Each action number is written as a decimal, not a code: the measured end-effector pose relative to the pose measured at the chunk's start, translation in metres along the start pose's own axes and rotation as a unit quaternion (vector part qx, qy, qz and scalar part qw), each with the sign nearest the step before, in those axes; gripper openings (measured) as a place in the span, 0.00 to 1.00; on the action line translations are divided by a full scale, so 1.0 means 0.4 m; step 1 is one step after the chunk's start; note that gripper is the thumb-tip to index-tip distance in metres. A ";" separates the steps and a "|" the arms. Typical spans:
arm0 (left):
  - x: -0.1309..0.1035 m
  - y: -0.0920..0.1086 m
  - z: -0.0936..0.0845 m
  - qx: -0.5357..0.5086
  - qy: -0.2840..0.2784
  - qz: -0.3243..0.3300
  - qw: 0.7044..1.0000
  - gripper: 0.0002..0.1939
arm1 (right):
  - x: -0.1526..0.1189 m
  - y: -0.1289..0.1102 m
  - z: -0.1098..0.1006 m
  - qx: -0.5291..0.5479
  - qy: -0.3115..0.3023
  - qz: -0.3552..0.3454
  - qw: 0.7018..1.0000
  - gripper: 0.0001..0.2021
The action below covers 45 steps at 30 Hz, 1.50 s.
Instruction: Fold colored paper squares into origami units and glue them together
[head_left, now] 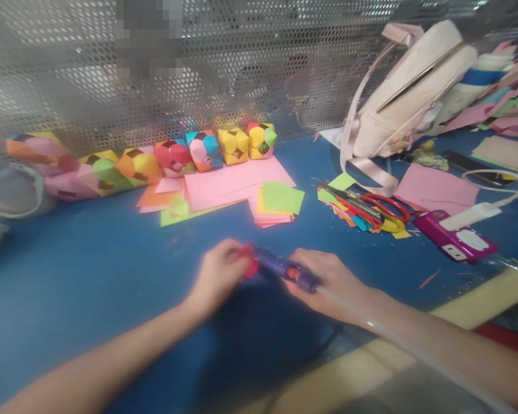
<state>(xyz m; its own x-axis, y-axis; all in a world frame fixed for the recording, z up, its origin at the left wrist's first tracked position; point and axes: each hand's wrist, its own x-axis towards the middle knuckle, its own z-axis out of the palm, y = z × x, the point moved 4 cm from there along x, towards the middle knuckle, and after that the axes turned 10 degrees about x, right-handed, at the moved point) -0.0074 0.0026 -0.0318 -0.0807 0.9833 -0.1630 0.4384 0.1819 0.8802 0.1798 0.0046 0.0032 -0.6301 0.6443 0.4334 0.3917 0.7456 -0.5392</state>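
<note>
My right hand [328, 282] is wrapped round a purple hot glue gun [274, 264], which points left. A long translucent strand [397, 339] trails from its rear end along my forearm. In my left hand [220, 273] a small red paper piece [249, 261] is pinched at the glue gun's front end. Motion blur hides the paper's exact shape and whether the nozzle touches it. Both hands are over the blue tabletop [112, 276].
Folded paper balls [233, 145] line the back, before a perforated metal screen [302, 86]. Pink paper sheets [228, 187], green paper [282, 197] and scissors [386, 210] lie nearer. At right are a purple power adapter [457, 236] and a pale bag [406, 92].
</note>
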 end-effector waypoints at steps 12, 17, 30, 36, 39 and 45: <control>-0.002 0.007 -0.003 0.006 0.006 -0.008 1.000 0.03 | -0.003 0.007 0.002 -0.008 0.000 0.012 1.000 0.02; -0.001 0.007 -0.003 -0.006 0.003 -0.009 1.000 0.03 | -0.010 0.009 -0.003 -0.007 0.009 0.016 1.000 0.03; -0.017 0.014 -0.019 -0.160 0.048 -0.009 0.986 0.03 | -0.002 0.017 -0.033 0.119 0.074 0.188 0.972 0.06; -0.119 0.092 -0.008 -0.253 -0.033 -0.011 0.967 0.05 | 0.039 0.038 -0.005 0.166 0.027 0.248 0.954 0.17; -0.177 0.145 0.009 -0.285 -0.116 0.015 0.951 0.04 | 0.096 0.012 0.034 0.213 -0.027 0.241 0.946 0.15; -0.246 0.191 0.011 -0.283 -0.152 0.013 0.947 0.07 | 0.269 -0.130 0.182 0.268 -0.163 0.132 0.940 0.10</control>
<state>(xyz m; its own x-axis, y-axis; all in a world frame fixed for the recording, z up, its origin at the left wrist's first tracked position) 0.0380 -0.0802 0.0496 0.2217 0.9577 -0.1836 -0.1200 0.2136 0.9695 0.0428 0.0228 0.0251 -0.7646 0.6435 0.0356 0.2244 0.3176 -0.9213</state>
